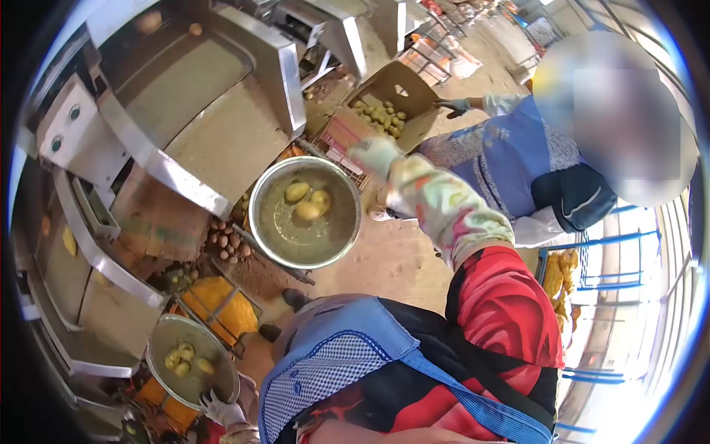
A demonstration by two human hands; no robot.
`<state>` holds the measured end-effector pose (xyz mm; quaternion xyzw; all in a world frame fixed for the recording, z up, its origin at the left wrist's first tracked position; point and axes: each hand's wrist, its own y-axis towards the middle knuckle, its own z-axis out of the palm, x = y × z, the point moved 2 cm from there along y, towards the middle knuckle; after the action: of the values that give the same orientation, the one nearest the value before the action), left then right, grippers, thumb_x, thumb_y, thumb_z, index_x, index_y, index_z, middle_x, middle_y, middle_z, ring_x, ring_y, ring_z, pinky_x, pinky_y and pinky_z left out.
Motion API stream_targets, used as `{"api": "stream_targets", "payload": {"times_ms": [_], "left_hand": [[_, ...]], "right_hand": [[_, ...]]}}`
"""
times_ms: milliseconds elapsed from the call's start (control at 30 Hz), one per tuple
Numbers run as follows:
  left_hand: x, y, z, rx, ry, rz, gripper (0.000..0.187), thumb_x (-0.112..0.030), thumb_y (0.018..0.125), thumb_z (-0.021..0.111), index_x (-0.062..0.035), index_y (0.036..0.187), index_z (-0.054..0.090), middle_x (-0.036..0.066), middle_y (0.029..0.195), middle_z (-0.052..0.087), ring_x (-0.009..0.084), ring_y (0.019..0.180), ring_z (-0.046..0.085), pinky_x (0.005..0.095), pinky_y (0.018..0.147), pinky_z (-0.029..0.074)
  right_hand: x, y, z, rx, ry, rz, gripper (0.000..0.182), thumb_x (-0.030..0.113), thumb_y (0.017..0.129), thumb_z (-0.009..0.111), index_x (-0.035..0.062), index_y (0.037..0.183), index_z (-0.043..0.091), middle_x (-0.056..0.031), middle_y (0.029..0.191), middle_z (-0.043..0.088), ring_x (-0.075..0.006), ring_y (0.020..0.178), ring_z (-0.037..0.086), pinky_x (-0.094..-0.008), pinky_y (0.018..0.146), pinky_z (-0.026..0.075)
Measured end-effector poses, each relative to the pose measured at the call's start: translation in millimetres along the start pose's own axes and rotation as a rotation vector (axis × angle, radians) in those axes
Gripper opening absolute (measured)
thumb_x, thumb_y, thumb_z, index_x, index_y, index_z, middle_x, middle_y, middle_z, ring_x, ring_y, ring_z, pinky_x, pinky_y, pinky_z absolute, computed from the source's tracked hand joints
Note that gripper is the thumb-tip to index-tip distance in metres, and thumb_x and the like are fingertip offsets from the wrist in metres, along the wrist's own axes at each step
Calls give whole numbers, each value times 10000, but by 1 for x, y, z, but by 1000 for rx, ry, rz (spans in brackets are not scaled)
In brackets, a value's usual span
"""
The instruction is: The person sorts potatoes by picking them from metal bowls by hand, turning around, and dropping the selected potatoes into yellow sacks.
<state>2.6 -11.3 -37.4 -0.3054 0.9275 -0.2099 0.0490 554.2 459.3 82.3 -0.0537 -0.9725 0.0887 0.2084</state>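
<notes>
My right hand (376, 155), in a pale glove below a floral sleeve cover, reaches out beside the upper right rim of a metal basin (260, 233). Motion smears its fingers. Several potatoes (308, 210) lie in that basin. Low at the left, my left hand (219, 409) in a whitish glove grips the rim of a second metal basin (155, 359), with its forearm partly cut off by the frame. More potatoes (183, 367) sit in this second basin.
A co-worker (481, 144) in blue stands at the right, one gloved hand at a cardboard box (419, 107) of potatoes. Metal chutes (214, 126) fill the left side. Small potatoes (228, 240) lie below them, near an orange sack (218, 303).
</notes>
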Motion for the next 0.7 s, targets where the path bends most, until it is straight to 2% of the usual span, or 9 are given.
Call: {"api": "stream_targets", "payload": {"times_ms": [33,67,100,133,167,233,367,500,700], "left_hand": [[-7,-1,-8,10,12,-9,554,-120,657,621,-57,1202,547,177,1307,473,366,1296,356,503,1049,308],[-14,-3,-16,20,25,-22,551,-120,656,617,-55,1199,551,176,1303,478,367,1297,355,501,1054,307],[-18,-4,-21,31,39,-41,548,-120,654,612,-52,1195,556,176,1299,483,367,1297,354,498,1059,305],[-22,-3,-26,35,35,-34,538,-118,651,609,-50,1183,565,176,1293,489,366,1289,364,492,1059,308],[-24,-2,-29,42,32,-27,529,-116,647,605,-49,1170,575,177,1286,495,365,1281,374,486,1058,311],[-26,-3,-34,64,31,-15,511,-113,640,598,-45,1146,594,179,1274,507,364,1265,394,474,1057,318],[-18,2,-23,60,3,7,533,-119,633,598,-51,1162,587,166,1282,503,357,1258,407,484,1031,341],[-25,-3,-28,43,31,-31,572,-114,632,598,-69,1201,564,150,1296,494,354,1256,411,486,1004,367],[-18,3,-18,48,71,-38,567,-130,636,615,-99,1199,559,120,1293,487,345,1257,408,477,972,384]], "right_hand": [[-1,-24,19,231,-133,-51,364,427,774,606,129,963,698,-149,967,672,-329,895,640,-408,800,504],[-26,-45,64,369,-423,-166,334,395,763,606,134,950,699,-151,933,675,-325,875,646,-415,772,513],[-29,-76,90,503,-412,-172,325,373,759,601,132,954,699,-146,903,679,-328,850,651,-423,745,516],[17,-125,54,781,-407,-223,322,373,801,556,116,924,706,-132,876,685,-294,820,657,-428,738,513],[-6,-151,82,896,-593,-221,329,369,792,565,108,931,710,-129,879,687,-300,833,656,-437,743,508],[-37,-191,112,1098,-588,-163,372,378,780,577,96,987,702,-138,909,683,-327,873,649,-449,783,493],[-78,-224,121,1084,-523,133,392,392,775,591,102,1016,699,-147,968,678,-317,920,644,-435,804,491],[-106,-211,117,979,-506,246,417,416,737,619,93,985,705,-146,945,681,-316,890,647,-428,784,492],[-81,-172,83,628,-316,129,493,489,696,663,77,963,701,-167,888,681,-325,835,647,-422,756,502]]}}
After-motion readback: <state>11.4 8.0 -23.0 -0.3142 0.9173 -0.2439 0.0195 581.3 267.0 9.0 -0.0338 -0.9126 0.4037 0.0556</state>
